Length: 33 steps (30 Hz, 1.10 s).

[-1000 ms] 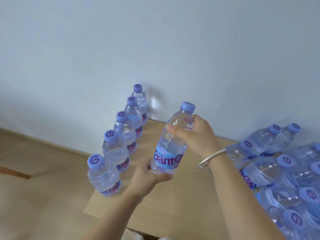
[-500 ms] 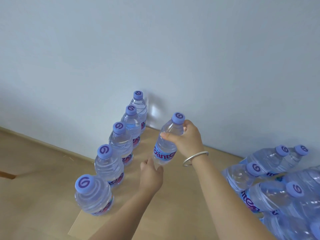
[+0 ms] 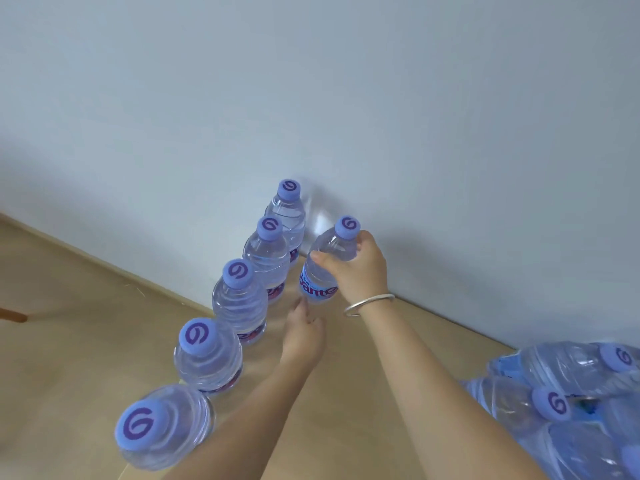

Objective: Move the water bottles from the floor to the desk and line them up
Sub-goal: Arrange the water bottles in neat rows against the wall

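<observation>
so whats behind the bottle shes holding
Directly behind the held bottle is the plain pale wall, where the desk ends. The right hand grips its neck and covers that side; the left hand hides its base.

Wall — plain, pale blue-grey, unmarked, fills the upper half of the view. Light soft and even; faint shadow along its lower left. Desk — light wood surface, far edge butted against the wall, left corner near the bottom of the view. Floor to the left, similar pale wood tone, meeting the wall in a straight line. A reddish-brown wooden piece juts in at the left edge; cannot tell what it belongs to.
</observation>
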### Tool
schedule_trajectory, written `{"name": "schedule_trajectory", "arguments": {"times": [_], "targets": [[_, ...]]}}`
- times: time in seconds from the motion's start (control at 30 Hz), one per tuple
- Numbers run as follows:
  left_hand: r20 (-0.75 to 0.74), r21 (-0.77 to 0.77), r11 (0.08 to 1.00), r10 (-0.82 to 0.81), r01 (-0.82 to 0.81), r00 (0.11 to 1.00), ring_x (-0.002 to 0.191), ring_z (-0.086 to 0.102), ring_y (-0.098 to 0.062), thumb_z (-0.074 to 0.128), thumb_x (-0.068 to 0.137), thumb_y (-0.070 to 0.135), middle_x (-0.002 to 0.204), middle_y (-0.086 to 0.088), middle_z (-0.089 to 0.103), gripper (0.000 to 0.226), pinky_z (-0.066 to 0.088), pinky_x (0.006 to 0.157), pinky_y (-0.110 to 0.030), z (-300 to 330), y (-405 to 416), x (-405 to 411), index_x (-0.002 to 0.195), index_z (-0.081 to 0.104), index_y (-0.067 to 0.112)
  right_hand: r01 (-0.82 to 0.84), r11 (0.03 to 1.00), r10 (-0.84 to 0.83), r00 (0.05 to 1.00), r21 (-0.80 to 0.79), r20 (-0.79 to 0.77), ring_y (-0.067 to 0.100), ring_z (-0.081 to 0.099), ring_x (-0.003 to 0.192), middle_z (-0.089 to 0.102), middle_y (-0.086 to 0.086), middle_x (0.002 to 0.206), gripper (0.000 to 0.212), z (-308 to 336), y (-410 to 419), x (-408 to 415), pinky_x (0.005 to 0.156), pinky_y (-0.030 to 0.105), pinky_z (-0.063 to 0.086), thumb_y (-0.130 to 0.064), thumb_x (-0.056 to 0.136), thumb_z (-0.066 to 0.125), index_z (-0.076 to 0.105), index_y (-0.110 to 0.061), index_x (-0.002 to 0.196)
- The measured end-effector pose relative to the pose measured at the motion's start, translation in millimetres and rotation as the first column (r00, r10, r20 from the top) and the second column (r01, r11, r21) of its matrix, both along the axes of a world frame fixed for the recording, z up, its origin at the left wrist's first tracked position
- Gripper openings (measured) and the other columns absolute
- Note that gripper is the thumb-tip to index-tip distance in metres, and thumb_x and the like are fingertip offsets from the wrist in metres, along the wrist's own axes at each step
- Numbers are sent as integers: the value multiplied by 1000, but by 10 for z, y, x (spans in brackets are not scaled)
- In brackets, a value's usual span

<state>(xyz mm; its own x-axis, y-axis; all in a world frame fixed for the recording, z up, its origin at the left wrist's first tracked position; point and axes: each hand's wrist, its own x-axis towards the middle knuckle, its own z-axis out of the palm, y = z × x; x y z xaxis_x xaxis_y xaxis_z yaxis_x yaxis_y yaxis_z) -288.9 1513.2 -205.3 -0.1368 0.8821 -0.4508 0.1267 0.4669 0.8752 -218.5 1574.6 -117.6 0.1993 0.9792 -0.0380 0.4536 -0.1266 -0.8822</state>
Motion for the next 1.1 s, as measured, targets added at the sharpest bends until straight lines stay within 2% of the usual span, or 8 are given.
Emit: {"name": "schedule_trajectory", "arguments": {"times": [0.07, 0.2, 0.5, 0.63, 0.8, 0.87, 0.93, 1.1], "targets": [[57, -30, 999, 21, -19, 998, 100, 47, -12, 39, 90, -2, 143, -6, 38, 62, 38, 58, -2, -58, 96, 15, 148, 25, 13, 7, 1000, -7, 1000, 30, 21, 18, 56, 87, 59, 3, 95, 41, -59, 64, -25, 75, 24, 42, -23, 62, 84, 54, -19, 90], [59, -40, 996, 76, -74, 995, 68, 43, -7, 42, 87, -4, 125, -13, 46, 55, 34, 48, -6, -142, 236, 51, 140, 38, 10, -3, 997, -2, 998, 82, 60, 13, 50, 77, 53, 9, 94, 37, -153, 198, -33, 72, 21, 39, -22, 60, 85, 61, -15, 86], [-4, -61, 995, 82, -82, 997, 84, 44, -19, 47, 87, 1, 106, -9, 36, 59, 46, 77, -26, -267, 440, 125, 143, 33, 15, 57, 991, -64, 996, 122, 56, 23, 50, 101, 41, -3, 97, 58, -247, 378, -99, 91, 33, 43, -22, 59, 86, 52, -7, 103], [42, -66, 989, 132, -130, 990, 73, 40, -15, 43, 89, -4, 106, -9, 34, 45, 36, 55, -12, -219, 466, 144, 132, 43, 5, 39, 987, -47, 998, 157, 50, 26, 50, 104, 39, -6, 96, 58, -263, 365, -70, 92, 34, 43, -22, 59, 87, 45, -14, 99], [65, -56, 994, 94, -90, 993, 72, 42, -12, 42, 89, -3, 111, -7, 34, 66, 36, 59, -18, -187, 412, 141, 148, 23, 18, 1, 995, -5, 999, 96, 39, 25, 49, 108, 40, -2, 103, 60, -243, 358, -48, 93, 32, 42, -24, 61, 86, 46, -12, 105], [66, -60, 995, 80, -76, 995, 72, 41, -12, 42, 88, 0, 111, -7, 36, 56, 36, 59, -20, -153, 366, 138, 140, 34, 19, -16, 999, 15, 1000, 37, 26, 23, 46, 113, 42, -1, 108, 65, -182, 305, -25, 96, 31, 40, -26, 63, 85, 47, -10, 113], [29, -58, 998, 20, -18, 999, 85, 43, -17, 44, 89, 2, 113, -5, 39, 35, 40, 66, -25, -102, 260, 161, 123, 44, 11, -14, 1000, 13, 1000, 28, 23, 16, 43, 113, 43, -3, 112, 65, -70, 150, 75, 98, 28, 37, -27, 67, 82, 48, -11, 120], [-84, -63, 963, -267, 262, 960, 117, 50, -21, 52, 89, 11, 131, -6, 49, 56, 41, 99, -32, -51, -210, 292, 143, 35, 10, 188, 955, -209, 975, 230, 71, 9, 53, 102, 56, -5, 105, 28, 351, -646, 753, 98, 29, 41, -23, 80, 71, 58, -16, 103]]}}
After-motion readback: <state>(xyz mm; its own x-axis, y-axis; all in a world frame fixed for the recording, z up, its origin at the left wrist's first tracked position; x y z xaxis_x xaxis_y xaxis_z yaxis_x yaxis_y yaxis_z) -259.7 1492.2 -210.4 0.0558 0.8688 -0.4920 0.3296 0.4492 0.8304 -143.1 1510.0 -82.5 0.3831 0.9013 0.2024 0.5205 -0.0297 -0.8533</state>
